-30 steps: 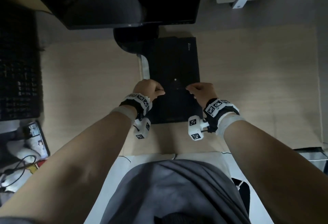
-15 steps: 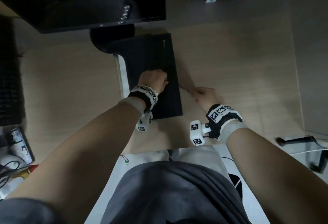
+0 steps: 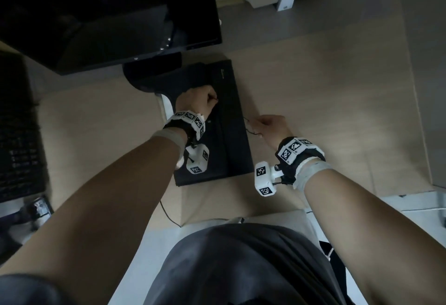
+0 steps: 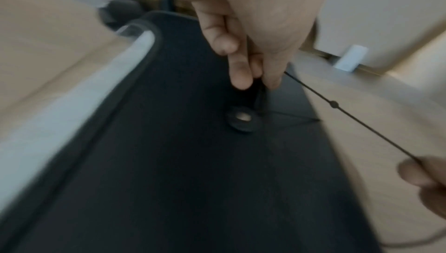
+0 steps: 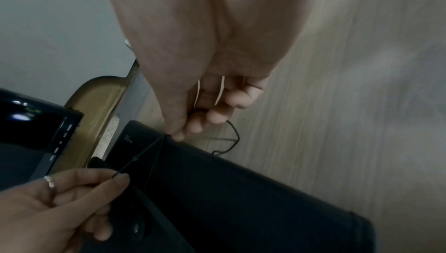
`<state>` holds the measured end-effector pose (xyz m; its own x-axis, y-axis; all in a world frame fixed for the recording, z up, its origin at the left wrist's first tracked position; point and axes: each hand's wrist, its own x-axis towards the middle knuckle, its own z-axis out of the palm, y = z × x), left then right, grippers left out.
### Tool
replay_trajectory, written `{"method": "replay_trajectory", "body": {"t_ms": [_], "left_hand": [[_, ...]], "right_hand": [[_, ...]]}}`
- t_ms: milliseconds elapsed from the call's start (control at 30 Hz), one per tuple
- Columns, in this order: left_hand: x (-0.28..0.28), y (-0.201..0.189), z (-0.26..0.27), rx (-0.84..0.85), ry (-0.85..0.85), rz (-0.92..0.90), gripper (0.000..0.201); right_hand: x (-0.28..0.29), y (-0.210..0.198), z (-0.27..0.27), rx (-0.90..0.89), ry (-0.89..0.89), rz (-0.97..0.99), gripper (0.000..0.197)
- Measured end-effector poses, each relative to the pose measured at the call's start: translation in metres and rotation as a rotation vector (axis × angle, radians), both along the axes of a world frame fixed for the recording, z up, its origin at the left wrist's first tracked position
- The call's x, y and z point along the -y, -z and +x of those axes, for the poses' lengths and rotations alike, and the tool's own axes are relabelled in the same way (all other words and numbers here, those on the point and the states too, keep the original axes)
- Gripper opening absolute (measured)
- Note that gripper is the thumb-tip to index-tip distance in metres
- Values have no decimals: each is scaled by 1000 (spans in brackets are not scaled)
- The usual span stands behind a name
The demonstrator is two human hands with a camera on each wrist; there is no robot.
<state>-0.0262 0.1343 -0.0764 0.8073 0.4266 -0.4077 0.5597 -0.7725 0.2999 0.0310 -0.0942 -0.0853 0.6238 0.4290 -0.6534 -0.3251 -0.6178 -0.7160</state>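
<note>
The right hand (image 3: 270, 127) has drawn out past the edge of the black folder (image 3: 231, 121), which lies on the desk (image 3: 325, 92), and it pinches the closure string (image 4: 347, 116), now taut. The left hand (image 3: 195, 100) pinches the string just above the button (image 4: 243, 120), so the tie looks unwound.

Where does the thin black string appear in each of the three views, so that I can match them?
Head: thin black string just right of centre, a short loop at the right hand, beside the folder's right edge.
Left wrist: right half, a taut knotted diagonal from the left hand down to the right fingers.
Right wrist: lower left of centre, stretched between both hands.
Shared landmark: the black folder.
</note>
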Motion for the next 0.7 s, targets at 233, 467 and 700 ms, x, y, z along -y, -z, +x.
{"method": "replay_trajectory", "body": {"t_ms": [233,467,700], "left_hand": [[-46,15,-53,25,-44,-151,12],[-41,22,-93,23,169,-173,10],[0,12,-89,46,300,-76,11]], "right_hand": [[-53,3,-27,-15,-43,4,15],[-53,11,-53,39,28,-94,12],[-31,13,-66,77,13,-220,15]]}}
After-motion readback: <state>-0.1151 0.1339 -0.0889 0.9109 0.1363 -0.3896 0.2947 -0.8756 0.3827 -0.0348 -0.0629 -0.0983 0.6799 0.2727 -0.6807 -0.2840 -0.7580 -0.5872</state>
